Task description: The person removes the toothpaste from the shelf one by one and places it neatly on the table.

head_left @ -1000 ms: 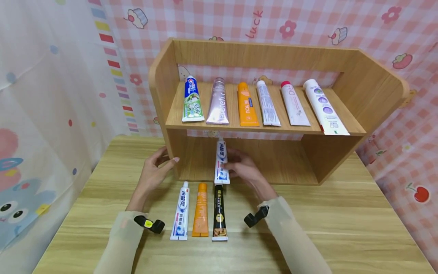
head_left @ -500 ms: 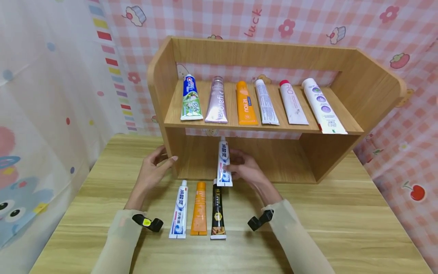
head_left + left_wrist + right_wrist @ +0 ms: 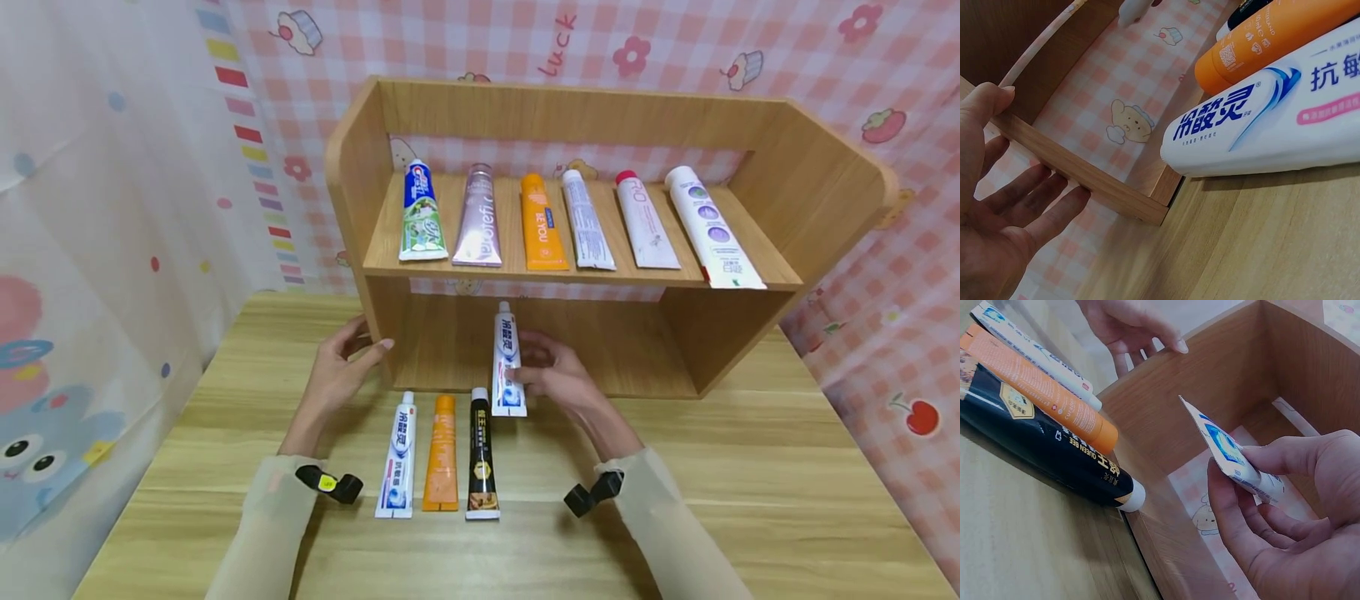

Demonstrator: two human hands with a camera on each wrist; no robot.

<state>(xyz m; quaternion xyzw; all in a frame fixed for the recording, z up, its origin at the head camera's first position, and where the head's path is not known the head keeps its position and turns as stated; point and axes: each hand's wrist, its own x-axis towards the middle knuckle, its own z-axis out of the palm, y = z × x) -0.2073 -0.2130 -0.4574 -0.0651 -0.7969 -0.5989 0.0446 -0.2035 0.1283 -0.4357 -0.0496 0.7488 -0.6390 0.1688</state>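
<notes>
A white-and-blue toothpaste tube (image 3: pixel 507 346) is pinched between the thumb and fingers of my right hand (image 3: pixel 564 382), cap pointing away, in front of the shelf's lower compartment. The right wrist view shows the thumb on the printed face of the tube (image 3: pixel 1225 447) and the fingers behind it. My left hand (image 3: pixel 337 373) holds the left side panel of the wooden shelf (image 3: pixel 381 350), thumb on the inner side and fingers outside. Before the shelf lie a similar white toothpaste tube (image 3: pixel 397 458), an orange tube (image 3: pixel 442 458) and a black tube (image 3: pixel 482 458), side by side.
On the upper board (image 3: pixel 512 196) several tubes lie in a row, the rightmost white tube (image 3: pixel 712 225) reaching over the front edge. The lower board (image 3: pixel 600 367) sits just above the wooden table (image 3: pixel 750 483). A patterned cloth (image 3: pixel 480 50) hangs behind.
My right hand has moved the toothpaste tube right and slightly toward me, from beyond the black tube's cap to its right. The left hand stays on the panel. The black tube has turned slightly.
</notes>
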